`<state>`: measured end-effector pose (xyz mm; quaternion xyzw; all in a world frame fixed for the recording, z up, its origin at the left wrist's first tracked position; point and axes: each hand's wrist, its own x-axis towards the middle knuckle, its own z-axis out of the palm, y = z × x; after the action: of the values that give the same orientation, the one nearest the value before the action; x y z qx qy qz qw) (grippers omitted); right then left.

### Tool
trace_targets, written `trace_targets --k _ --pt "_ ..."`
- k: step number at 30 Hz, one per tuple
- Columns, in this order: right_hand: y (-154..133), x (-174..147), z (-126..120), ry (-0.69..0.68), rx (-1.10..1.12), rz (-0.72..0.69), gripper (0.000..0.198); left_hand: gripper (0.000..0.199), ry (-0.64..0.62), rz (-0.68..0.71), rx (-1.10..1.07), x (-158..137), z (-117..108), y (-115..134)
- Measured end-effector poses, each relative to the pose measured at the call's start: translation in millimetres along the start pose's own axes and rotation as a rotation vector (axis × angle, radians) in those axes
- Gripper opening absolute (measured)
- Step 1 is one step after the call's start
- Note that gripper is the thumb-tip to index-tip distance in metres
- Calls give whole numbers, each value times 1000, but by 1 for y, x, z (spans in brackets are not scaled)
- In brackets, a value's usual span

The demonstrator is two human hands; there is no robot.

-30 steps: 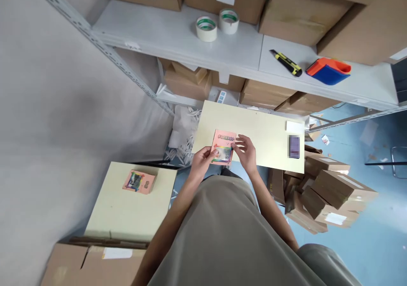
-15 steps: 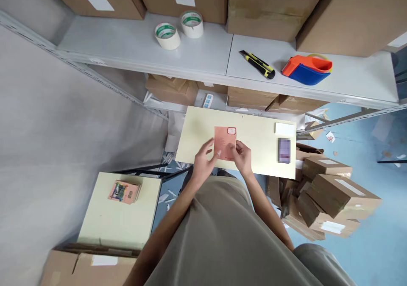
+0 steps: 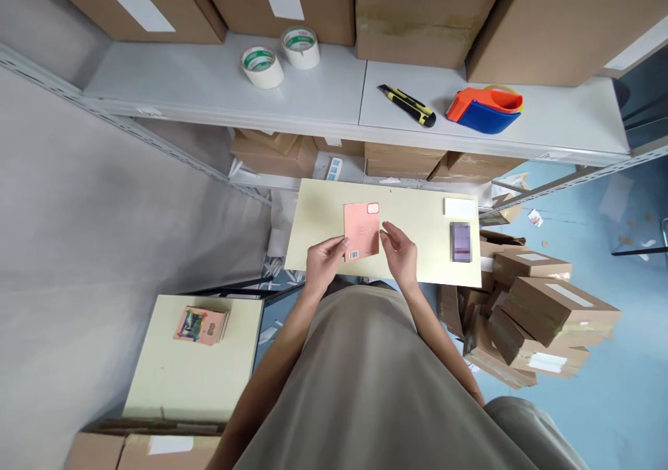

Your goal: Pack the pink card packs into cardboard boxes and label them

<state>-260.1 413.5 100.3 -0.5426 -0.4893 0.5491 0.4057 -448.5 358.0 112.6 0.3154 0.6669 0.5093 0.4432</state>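
Observation:
A thin pink booklet [image 3: 361, 230] is held above the pale table [image 3: 318, 226]. A red-framed white label marks its upper right corner and a barcode its lower left. My left hand [image 3: 324, 261] grips the lower left edge, thumb on the face and fingers partly behind. Just off the right edge, my right hand [image 3: 401, 253] has its thumb and fingers slightly apart, with nothing visible between them. To the right on the same table lie a white box [image 3: 459, 208] and a phone [image 3: 461, 241] with a blurred screen.
A small stack of booklets [image 3: 201, 325] lies on the left side table [image 3: 193, 379]. The grey shelf [image 3: 323, 101] ahead carries tape rolls [image 3: 262, 68], a utility knife [image 3: 407, 105], an orange-blue tape dispenser [image 3: 485, 110] and cartons [image 3: 417, 21]. More cartons [image 3: 563, 310] are piled at right.
My right hand has let go of the booklet and moved slightly off its right edge. The booklet's face now shows a barcode. The camera view has shifted a little.

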Motion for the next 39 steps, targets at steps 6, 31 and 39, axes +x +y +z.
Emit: trace_targets --k 6,31,39 --pt "-7 -17 22 -141 61 4 59 35 5 218 171 -17 20 0" --pt "-15 13 -7 -462 134 -53 49 51 -146 55 -77 7 -35 14" --pt "-30 13 -8 -452 23 -278 24 24 -124 412 135 8 -38 22"
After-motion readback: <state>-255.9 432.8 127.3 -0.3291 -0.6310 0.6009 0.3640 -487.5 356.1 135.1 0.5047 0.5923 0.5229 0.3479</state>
